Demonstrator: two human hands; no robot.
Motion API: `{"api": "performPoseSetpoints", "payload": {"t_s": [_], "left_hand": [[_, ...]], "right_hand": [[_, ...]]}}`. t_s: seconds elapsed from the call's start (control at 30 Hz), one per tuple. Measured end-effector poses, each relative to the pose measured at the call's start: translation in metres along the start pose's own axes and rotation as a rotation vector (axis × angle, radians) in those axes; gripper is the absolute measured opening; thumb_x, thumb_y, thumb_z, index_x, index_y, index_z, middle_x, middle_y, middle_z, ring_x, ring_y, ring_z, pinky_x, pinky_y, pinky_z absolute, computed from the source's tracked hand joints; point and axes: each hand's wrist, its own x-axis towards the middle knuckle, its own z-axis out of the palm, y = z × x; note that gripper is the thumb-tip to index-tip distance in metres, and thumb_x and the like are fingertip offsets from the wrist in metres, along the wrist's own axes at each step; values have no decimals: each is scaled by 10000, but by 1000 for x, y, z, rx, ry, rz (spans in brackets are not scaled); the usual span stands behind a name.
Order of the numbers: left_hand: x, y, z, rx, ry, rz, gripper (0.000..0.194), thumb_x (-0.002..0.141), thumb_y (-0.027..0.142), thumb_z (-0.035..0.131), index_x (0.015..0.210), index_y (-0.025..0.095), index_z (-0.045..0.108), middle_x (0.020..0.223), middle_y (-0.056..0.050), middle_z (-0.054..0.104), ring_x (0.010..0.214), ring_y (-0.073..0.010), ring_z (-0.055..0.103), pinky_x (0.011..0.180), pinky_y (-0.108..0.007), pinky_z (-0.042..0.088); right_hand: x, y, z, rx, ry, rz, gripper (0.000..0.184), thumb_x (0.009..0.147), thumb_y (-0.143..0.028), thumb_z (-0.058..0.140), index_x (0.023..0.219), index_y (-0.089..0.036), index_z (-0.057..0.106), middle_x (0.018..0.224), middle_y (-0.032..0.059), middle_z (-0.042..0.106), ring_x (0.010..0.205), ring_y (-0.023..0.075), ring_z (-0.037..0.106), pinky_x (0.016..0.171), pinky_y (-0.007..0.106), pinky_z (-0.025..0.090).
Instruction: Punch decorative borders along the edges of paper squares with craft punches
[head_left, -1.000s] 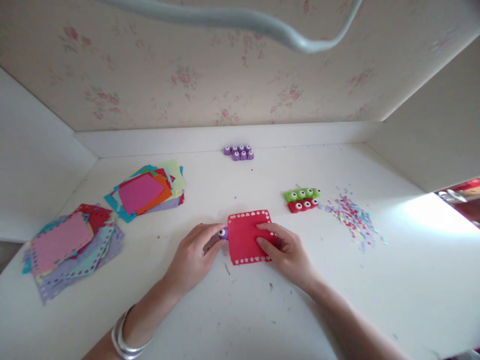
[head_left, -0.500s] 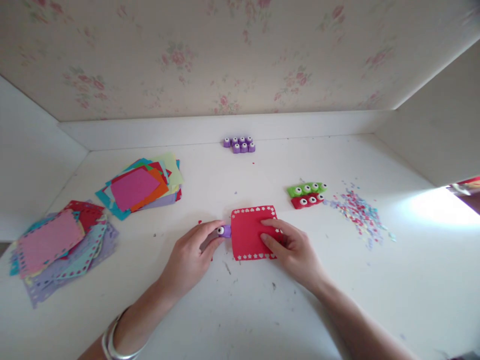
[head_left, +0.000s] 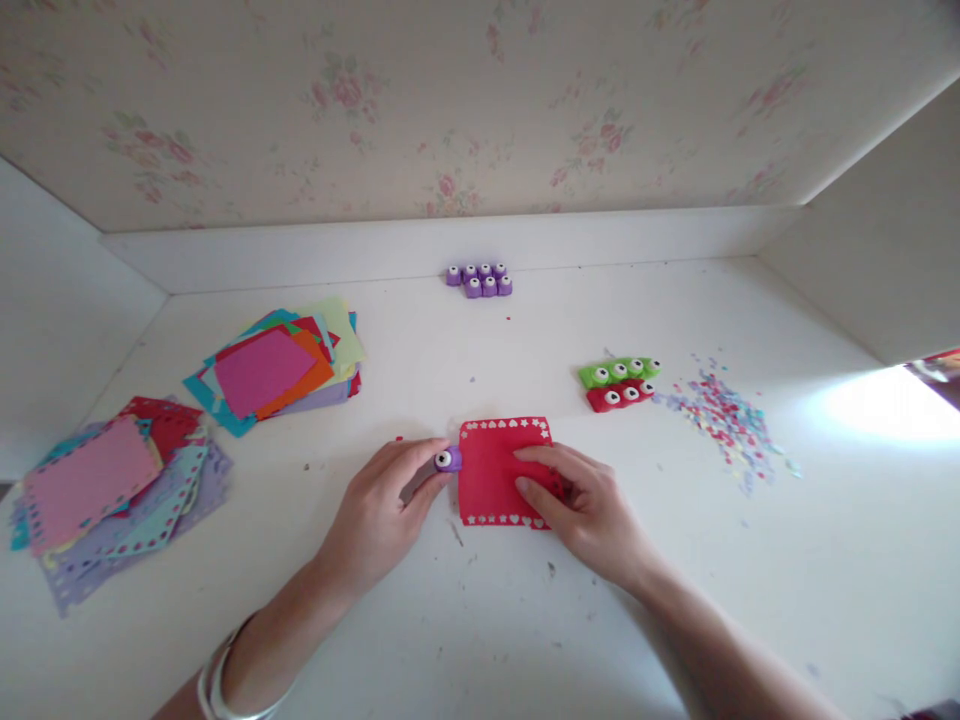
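Observation:
My left hand (head_left: 386, 500) pinches a small purple craft punch (head_left: 448, 459) with a white button on top. The punch sits at the left edge of a red paper card (head_left: 495, 475). Star and heart holes line the card's top and bottom edges, and some show near its right side. My right hand (head_left: 581, 495) grips the card's right side between thumb and fingers; its fingertips and part of that edge are hidden.
Several purple punches (head_left: 480, 280) stand at the back. Green punches (head_left: 619, 373) and red punches (head_left: 619, 395) lie right of centre, beside scattered confetti (head_left: 727, 420). Plain coloured paper (head_left: 262, 370) is stacked at left, with punched sheets (head_left: 90, 485) nearer.
The card has shifted slightly left and down in view, its left edge closer around the punch. Both hands keep their hold; the whole view has moved a little.

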Motion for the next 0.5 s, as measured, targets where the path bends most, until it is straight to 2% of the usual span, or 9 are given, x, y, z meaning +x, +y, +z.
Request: {"api": "performPoseSetpoints", "payload": {"t_s": [0.17,0.3,0.4,0.5], "left_hand": [[1,1,1,34,-3,48,288,934,261,597,1222,253,585,1096,-56,703,1002,-198,665,959,-370,537],[1,1,2,45,1,35,301,926,271,609,1225,257,582,1124,-57,688,1027,-202,655,955,-364,543],[0,1,1,71,5,5,317,912,305,626,1224,258,589,1171,-69,661,1082,-225,631,927,-364,561],[-3,1,0,94,13,-14,320,903,310,636,1217,267,597,1154,-66,660,1082,-234,627,932,-378,561]], "right_hand": [[0,-3,0,-36,-73,-48,200,902,-254,588,1064,-252,704,1032,45,709,783,154,663,596,220,540],[-1,-2,0,-28,-98,-68,208,913,-247,582,1077,-248,710,1050,58,697,809,162,668,670,248,576],[-2,-1,-1,-68,-11,-133,246,908,-244,585,1125,-249,699,1260,101,601,948,209,656,730,314,605],[-2,2,-2,-235,121,-230,284,892,-240,605,1162,-265,690,1458,110,437,1102,274,597,864,438,583]]}}
